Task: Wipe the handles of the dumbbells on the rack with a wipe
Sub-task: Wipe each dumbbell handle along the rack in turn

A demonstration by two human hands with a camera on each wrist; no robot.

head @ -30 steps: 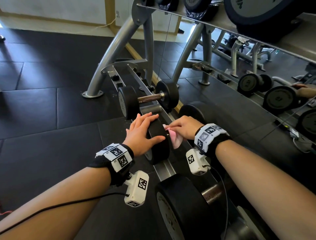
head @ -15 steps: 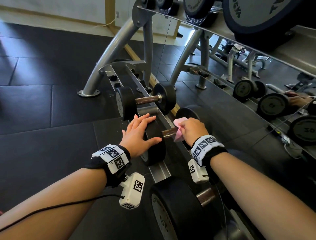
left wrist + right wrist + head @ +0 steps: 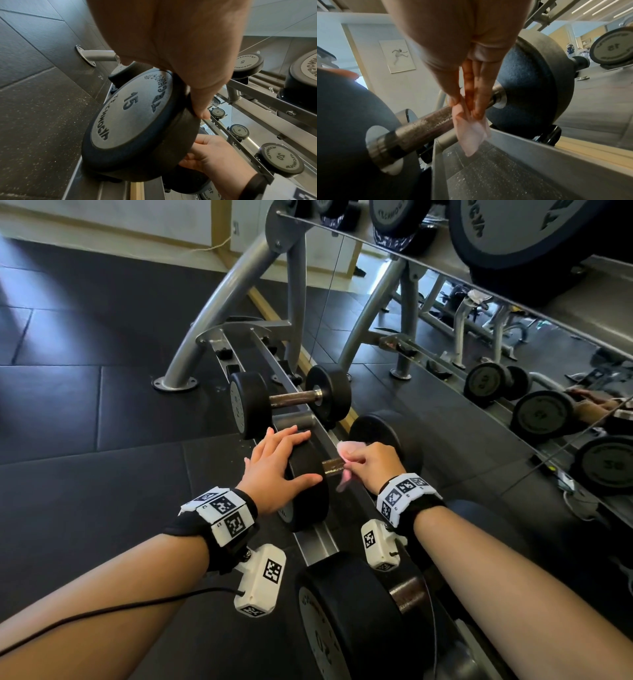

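A black 15 dumbbell [image 3: 308, 494] [image 3: 133, 121] lies across the rack's lower rails. My left hand [image 3: 277, 467] [image 3: 171, 40] rests on its near head with straight fingers. My right hand [image 3: 370, 465] [image 3: 471, 94] is curled round the far part of the metal handle [image 3: 334, 466] [image 3: 423, 125] and holds a pink wipe [image 3: 347, 448] [image 3: 471, 132] wrapped about it. A corner of the wipe hangs below the bar. The far head [image 3: 380, 433] [image 3: 527, 92] sits just beyond my right hand.
A smaller dumbbell [image 3: 291, 402] lies further along the rack [image 3: 318, 542], a bigger one [image 3: 352, 618] nearer me under my right forearm. A mirror [image 3: 513, 364] behind the rack reflects more dumbbells. An upper shelf carries large weights [image 3: 513, 231]. Dark rubber floor [image 3: 85, 422] spreads to the left.
My right hand has slid with the wipe along the handle away from the near head towards the far head, baring the handle's near part. My left hand stays on the near head.
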